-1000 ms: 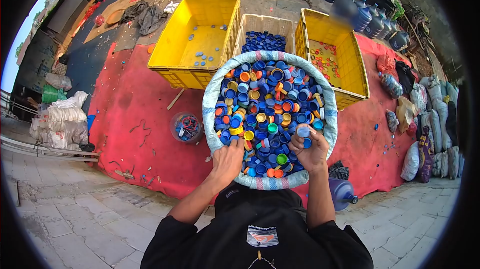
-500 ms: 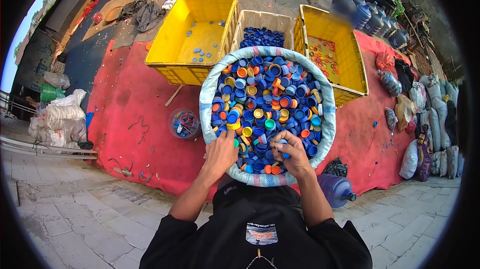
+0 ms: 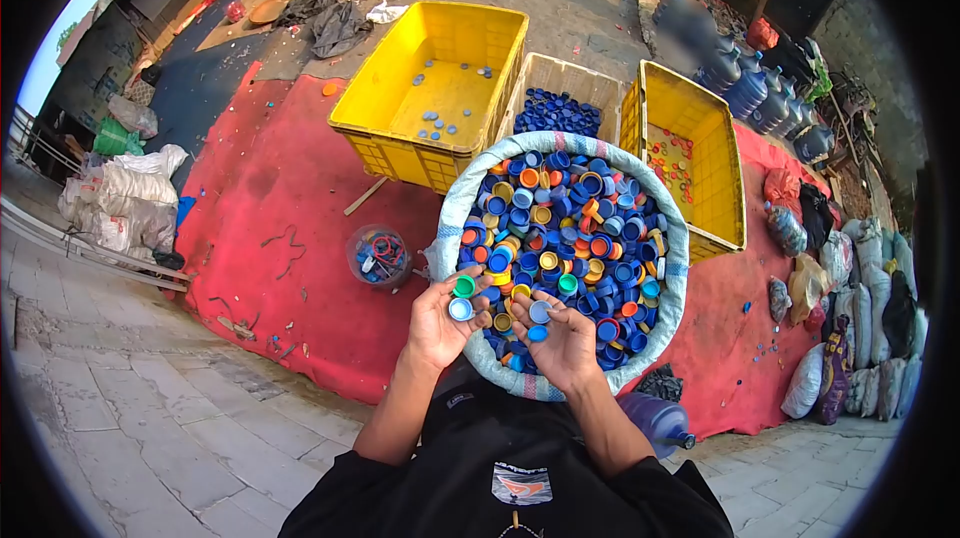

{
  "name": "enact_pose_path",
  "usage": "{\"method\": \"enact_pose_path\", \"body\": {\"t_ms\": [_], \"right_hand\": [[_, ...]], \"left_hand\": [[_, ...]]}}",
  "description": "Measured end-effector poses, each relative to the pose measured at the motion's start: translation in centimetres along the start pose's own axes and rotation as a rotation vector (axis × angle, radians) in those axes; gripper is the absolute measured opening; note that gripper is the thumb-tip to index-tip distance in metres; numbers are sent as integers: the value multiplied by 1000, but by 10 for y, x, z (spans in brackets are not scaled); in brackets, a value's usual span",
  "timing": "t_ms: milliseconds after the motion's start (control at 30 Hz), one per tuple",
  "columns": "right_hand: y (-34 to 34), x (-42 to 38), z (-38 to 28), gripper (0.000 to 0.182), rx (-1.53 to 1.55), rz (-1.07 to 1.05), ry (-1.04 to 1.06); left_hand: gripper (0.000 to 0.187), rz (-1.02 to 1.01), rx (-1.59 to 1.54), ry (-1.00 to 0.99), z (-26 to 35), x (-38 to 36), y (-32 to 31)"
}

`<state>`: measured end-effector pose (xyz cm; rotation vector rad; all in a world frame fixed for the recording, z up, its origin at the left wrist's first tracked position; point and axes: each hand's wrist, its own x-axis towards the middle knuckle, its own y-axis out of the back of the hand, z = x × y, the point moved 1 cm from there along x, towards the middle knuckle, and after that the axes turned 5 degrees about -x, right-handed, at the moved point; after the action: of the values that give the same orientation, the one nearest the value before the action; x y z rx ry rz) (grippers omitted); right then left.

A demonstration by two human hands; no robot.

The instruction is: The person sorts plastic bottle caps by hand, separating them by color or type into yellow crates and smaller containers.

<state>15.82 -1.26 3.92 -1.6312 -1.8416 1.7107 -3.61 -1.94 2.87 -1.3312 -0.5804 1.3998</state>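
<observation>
A round sack (image 3: 672, 313) with a rolled pale-blue rim stands in front of me, full of mixed bottle caps (image 3: 568, 228), mostly blue with orange and yellow ones. Over its near left edge, my left hand (image 3: 436, 326) is turned palm up, with a green cap (image 3: 464, 287) and a light blue cap (image 3: 460, 309) resting at its fingers. My right hand (image 3: 566, 346), also palm up, is above the near part of the heap. It holds a pale blue cap (image 3: 540, 312) and a brighter blue cap (image 3: 537, 334) at its fingers.
Behind the sack stand a yellow crate (image 3: 385, 160) with a few grey-blue caps, a white crate (image 3: 608, 88) of dark blue caps, and another yellow crate (image 3: 720, 178) with red and orange caps. A clear tub (image 3: 378, 258) sits left; a water jug (image 3: 655, 420) lies right.
Both hands have drawn back toward me from the heap and turned palm up, showing caps in each. The view has shifted, so the sack and crates appear lower and farther right.
</observation>
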Motion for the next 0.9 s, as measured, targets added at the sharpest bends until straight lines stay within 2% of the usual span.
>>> {"method": "enact_pose_path", "body": {"t_ms": [67, 267, 400, 533, 633, 700, 767, 833, 867, 900], "right_hand": [[-4, 10, 4, 48, 57, -36, 5], [-47, 31, 14, 58, 75, -25, 36], [-74, 56, 21, 57, 87, -51, 55], [-97, 90, 23, 51, 39, -12, 105], [-130, 146, 8, 38, 54, 57, 168], [-154, 206, -16, 67, 13, -43, 304], [-177, 242, -42, 83, 101, -94, 250], [-178, 253, -52, 92, 73, 13, 272], [-170, 246, -54, 91, 82, -47, 284], [-161, 234, -56, 90, 51, -52, 320]], "left_hand": [[43, -37, -21, -27, 5, 0, 5], [38, 55, -20, -48, 26, 7, 4], [33, 17, -64, -94, 52, 17, -4], [31, 67, -153, -120, 81, 52, 6], [41, 98, -127, -109, 119, 109, -3], [59, 56, -147, -186, 155, 158, -23], [90, -60, -142, -323, 190, 183, -53], [104, 57, -222, -312, 207, 201, -54], [111, 112, -265, -308, 211, 208, -49], [114, 52, -208, -318, 210, 208, -42]]}}
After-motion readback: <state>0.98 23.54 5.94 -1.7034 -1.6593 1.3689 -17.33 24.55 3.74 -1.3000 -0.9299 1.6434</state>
